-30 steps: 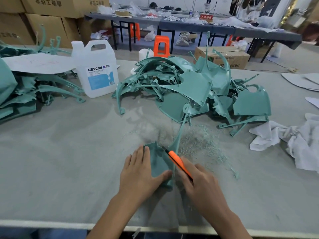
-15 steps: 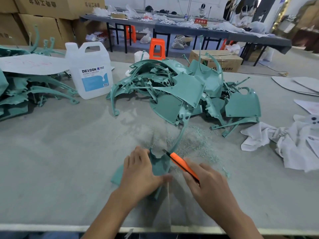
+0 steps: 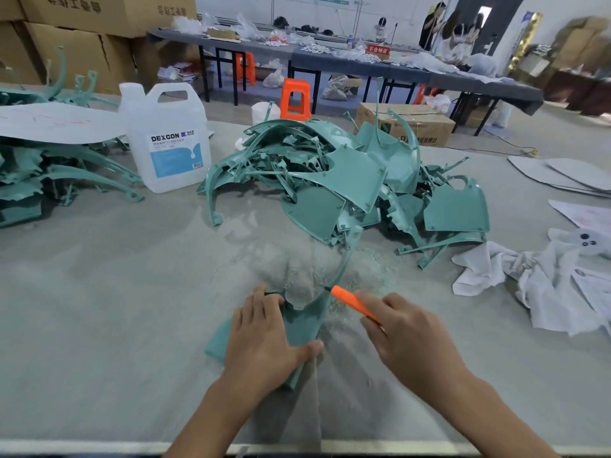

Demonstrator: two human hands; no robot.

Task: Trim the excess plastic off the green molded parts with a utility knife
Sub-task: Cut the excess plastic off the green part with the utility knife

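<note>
A green molded part (image 3: 302,320) lies flat on the grey table near the front edge, its thin curved arm reaching up toward the pile. My left hand (image 3: 264,338) lies over the part with fingers spread and thumb against its right edge, pressing it down. My right hand (image 3: 405,335) grips an orange utility knife (image 3: 352,302), whose tip meets the curved arm's right edge. Fine green shavings (image 3: 360,269) are scattered just beyond the knife.
A large pile of green parts (image 3: 347,183) fills the table's middle. A white DEXCON jug (image 3: 165,137) stands at left, beside more green parts (image 3: 39,180) under a paper sheet. White rags (image 3: 542,285) lie at right. People stand at distant tables.
The part has turned and now lies flatter, more of it showing left of my left hand. The knife has slid up along the curved arm's edge.
</note>
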